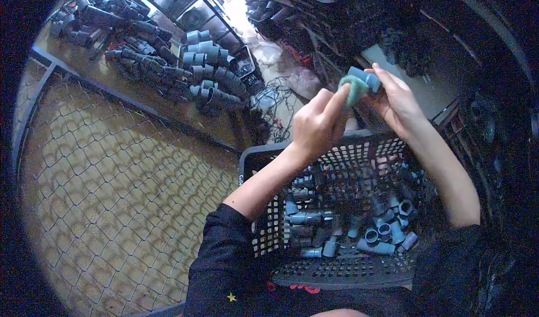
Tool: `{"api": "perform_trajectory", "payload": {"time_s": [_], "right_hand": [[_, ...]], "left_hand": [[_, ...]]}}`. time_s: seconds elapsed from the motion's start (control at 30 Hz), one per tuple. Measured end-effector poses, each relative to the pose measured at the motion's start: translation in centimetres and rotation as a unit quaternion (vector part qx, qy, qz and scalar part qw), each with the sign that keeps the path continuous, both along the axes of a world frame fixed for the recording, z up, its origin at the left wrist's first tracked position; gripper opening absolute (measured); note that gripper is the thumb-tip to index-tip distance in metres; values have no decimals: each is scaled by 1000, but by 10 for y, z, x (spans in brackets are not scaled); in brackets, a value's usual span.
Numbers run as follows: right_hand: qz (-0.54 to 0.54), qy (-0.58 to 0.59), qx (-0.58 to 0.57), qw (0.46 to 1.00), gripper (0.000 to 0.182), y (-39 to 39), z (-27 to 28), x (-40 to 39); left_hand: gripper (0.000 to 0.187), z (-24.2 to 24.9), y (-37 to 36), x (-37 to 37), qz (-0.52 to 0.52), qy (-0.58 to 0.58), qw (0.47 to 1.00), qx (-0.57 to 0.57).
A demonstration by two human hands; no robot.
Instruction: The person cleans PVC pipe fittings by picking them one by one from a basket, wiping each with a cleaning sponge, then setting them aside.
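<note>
My left hand [320, 118] is closed on a green scouring pad [353, 91], pressing it against a blue-grey plastic pipe fitting [357, 73]. On the other side of that fitting, my right hand [400, 99] grips it between thumb and fingers. Both hands are raised above the far rim of a black plastic basket [314, 275]. Inside the basket lie several loose grey pipe fittings [394, 233], some with their round openings facing up. Part of the held fitting is hidden by the pad and my fingers.
A chain-link mesh panel [112, 193] with a metal frame stands to the left. Behind it, grey pipe fittings [205, 64] are heaped and stacked on the floor. Dark crates [193, 14], tangled cords [275, 104] and plastic bags [303, 82] lie at the back.
</note>
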State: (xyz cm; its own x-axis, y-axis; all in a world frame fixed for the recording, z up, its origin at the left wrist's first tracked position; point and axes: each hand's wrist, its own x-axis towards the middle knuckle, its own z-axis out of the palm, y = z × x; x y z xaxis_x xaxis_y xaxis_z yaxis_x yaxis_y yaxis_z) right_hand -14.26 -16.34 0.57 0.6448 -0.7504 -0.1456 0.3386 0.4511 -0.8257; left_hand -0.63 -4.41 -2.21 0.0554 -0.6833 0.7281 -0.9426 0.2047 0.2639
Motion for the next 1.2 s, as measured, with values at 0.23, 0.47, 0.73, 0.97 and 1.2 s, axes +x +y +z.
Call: {"api": "perform_trajectory", "payload": {"time_s": [0.23, 0.47, 0.73, 0.97, 1.2], "right_hand": [[106, 114, -84, 984, 34, 1, -4, -1], [134, 64, -59, 987, 33, -6, -11, -7], [101, 57, -60, 991, 31, 8, -3, -1], [71, 52, -46, 995, 31, 5, -8, -1], [61, 57, -132, 988, 30, -5, -23, 4]], "left_hand": [[44, -2, -4, 9, 10, 5, 1000, 1], [43, 3, -3, 11, -38, -56, 998, -13], [42, 2, -3, 23, 12, -61, 996, -59], [42, -3, -9, 21, 41, -29, 998, -35], [40, -1, -6, 2, -63, -109, 992, -12]]}}
